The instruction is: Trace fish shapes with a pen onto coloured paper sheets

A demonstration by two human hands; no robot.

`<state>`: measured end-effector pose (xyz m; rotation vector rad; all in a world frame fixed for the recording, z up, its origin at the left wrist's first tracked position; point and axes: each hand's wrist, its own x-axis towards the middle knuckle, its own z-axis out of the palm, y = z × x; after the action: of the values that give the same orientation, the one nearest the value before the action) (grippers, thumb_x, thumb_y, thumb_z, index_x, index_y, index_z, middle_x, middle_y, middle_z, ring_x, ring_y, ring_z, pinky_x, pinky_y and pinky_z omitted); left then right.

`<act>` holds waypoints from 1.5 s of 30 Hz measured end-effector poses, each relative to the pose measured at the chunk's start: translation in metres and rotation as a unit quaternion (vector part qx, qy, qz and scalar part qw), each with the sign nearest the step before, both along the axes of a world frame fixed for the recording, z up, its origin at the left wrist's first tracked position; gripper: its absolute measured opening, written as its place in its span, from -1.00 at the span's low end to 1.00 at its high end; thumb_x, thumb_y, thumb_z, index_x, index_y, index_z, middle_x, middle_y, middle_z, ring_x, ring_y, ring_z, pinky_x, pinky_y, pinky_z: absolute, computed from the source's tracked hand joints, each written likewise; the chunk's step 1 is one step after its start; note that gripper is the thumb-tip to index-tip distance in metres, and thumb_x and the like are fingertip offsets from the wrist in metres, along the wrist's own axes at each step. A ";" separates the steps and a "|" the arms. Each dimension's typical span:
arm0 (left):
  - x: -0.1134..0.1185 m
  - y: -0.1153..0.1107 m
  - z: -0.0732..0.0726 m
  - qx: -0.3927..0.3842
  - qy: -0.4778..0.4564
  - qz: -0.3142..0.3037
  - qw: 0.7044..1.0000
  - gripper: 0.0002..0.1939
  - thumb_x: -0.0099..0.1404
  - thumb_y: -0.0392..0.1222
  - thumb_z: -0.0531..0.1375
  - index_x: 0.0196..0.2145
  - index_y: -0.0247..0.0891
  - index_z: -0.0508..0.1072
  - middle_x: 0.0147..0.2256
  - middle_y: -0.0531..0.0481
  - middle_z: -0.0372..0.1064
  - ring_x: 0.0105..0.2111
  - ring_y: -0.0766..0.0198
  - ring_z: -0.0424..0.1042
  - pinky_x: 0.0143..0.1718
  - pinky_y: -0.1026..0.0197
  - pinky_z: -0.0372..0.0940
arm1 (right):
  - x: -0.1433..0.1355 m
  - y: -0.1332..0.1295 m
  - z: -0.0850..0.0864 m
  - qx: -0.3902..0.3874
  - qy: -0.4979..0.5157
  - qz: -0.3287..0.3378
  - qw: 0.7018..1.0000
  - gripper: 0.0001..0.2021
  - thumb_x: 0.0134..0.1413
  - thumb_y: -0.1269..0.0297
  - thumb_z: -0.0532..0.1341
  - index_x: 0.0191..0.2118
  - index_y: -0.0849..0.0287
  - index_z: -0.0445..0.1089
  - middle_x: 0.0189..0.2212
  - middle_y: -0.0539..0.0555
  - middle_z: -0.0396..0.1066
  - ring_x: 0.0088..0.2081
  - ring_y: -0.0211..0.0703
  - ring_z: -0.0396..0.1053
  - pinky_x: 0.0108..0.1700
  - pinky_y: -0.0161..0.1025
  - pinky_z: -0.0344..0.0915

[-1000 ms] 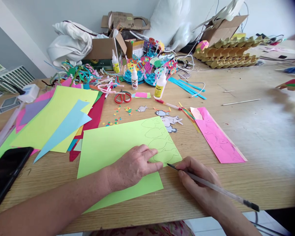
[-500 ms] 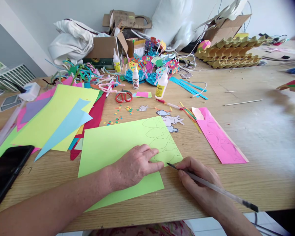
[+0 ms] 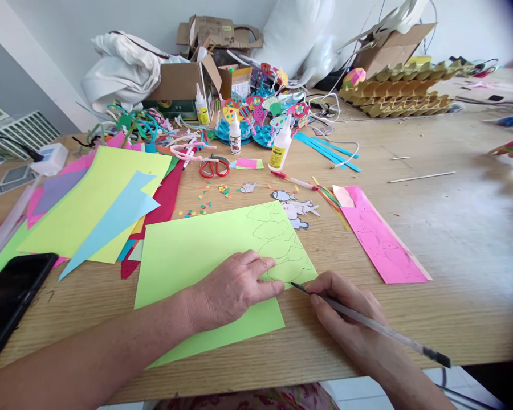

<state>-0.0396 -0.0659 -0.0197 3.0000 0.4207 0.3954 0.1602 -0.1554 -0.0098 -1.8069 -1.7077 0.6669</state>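
Note:
Flat on the table before me lies a light green sheet [image 3: 175, 256] with several fish outlines in thin dark line near its right side. My left hand [image 3: 239, 285] rests on the sheet beside the lowest outline, fingers apart, holding nothing. A slim pen [image 3: 371, 323] with a clear barrel is pinched in my right hand [image 3: 350, 313], its dark tip at the sheet's right edge, close under the lowest outline. Grey fish cutouts [image 3: 297, 212] lie just past the sheet's top right corner. A pink paper strip [image 3: 380, 239] with faint fish drawings is to the right.
Coloured papers [image 3: 89, 210] and a black phone [image 3: 15, 296] lie at the left. Red scissors [image 3: 214, 166], glue bottles [image 3: 281, 149] and paper crafts stand behind. Cardboard boxes [image 3: 177, 82] and egg trays [image 3: 397, 91] line the back. At the far right is a blurred hand.
The view has shifted very slightly. Both my hands and the pen hold nearly the same place; the blurred hand at the far right has moved a little.

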 end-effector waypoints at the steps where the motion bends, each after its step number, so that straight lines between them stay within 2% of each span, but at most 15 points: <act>1: 0.000 0.000 0.000 0.000 0.001 0.000 1.000 -0.68 0.38 -0.30 -0.12 -0.10 -0.18 0.39 -0.04 -0.17 0.23 -0.20 0.20 0.23 -0.17 0.16 0.25 | 0.000 0.000 0.001 -0.001 0.000 0.001 1.000 -0.88 -0.03 0.33 0.03 -0.50 0.10 0.25 -0.71 -0.13 0.27 -0.66 -0.30 0.23 -0.58 -0.37 0.12; 14: -0.001 0.000 -0.003 0.000 0.001 0.001 1.000 -0.69 0.37 -0.31 -0.10 -0.09 -0.17 0.38 -0.04 -0.15 0.23 -0.20 0.21 0.22 -0.17 0.16 0.24 | 0.001 -0.001 -0.001 -0.013 -0.001 -0.008 1.000 -0.89 -0.03 0.30 0.03 -0.49 0.10 0.26 -0.70 -0.11 0.28 -0.65 -0.28 0.23 -0.57 -0.35 0.13; 20: -0.001 0.000 -0.001 -0.001 0.002 0.002 1.000 -0.70 0.37 -0.31 -0.09 -0.09 -0.18 0.38 -0.04 -0.16 0.23 -0.19 0.20 0.22 -0.17 0.16 0.24 | 0.000 0.000 0.000 0.007 -0.001 0.001 1.000 -0.89 -0.05 0.34 0.03 -0.51 0.11 0.25 -0.69 -0.11 0.28 -0.66 -0.29 0.22 -0.56 -0.35 0.14; 26: -0.001 0.000 0.000 -0.002 0.004 0.003 1.000 -0.71 0.37 -0.31 -0.09 -0.10 -0.18 0.38 -0.04 -0.16 0.23 -0.20 0.20 0.22 -0.17 0.17 0.24 | 0.000 0.000 -0.002 0.000 0.012 -0.031 0.999 -0.90 -0.06 0.31 0.05 -0.51 0.10 0.26 -0.71 -0.11 0.27 -0.67 -0.29 0.19 -0.60 -0.35 0.11; 38: -0.001 0.000 -0.001 0.003 0.007 0.002 1.000 -0.70 0.36 -0.32 -0.08 -0.09 -0.16 0.38 -0.03 -0.15 0.23 -0.19 0.21 0.23 -0.16 0.17 0.23 | 0.000 -0.001 0.000 -0.006 -0.007 -0.003 1.000 -0.89 -0.02 0.30 0.03 -0.48 0.09 0.26 -0.69 -0.10 0.29 -0.65 -0.27 0.25 -0.56 -0.33 0.16; 45: -0.001 0.000 -0.002 -0.001 0.002 0.000 1.000 -0.70 0.36 -0.33 -0.08 -0.10 -0.18 0.38 -0.04 -0.16 0.24 -0.19 0.20 0.23 -0.17 0.17 0.24 | 0.001 -0.002 -0.001 0.010 -0.009 -0.016 1.000 -0.90 -0.08 0.35 0.04 -0.53 0.09 0.24 -0.70 -0.12 0.26 -0.66 -0.30 0.21 -0.57 -0.35 0.13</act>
<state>-0.0406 -0.0658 -0.0216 2.9989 0.4199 0.3890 0.1610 -0.1571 -0.0105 -1.8276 -1.6890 0.6196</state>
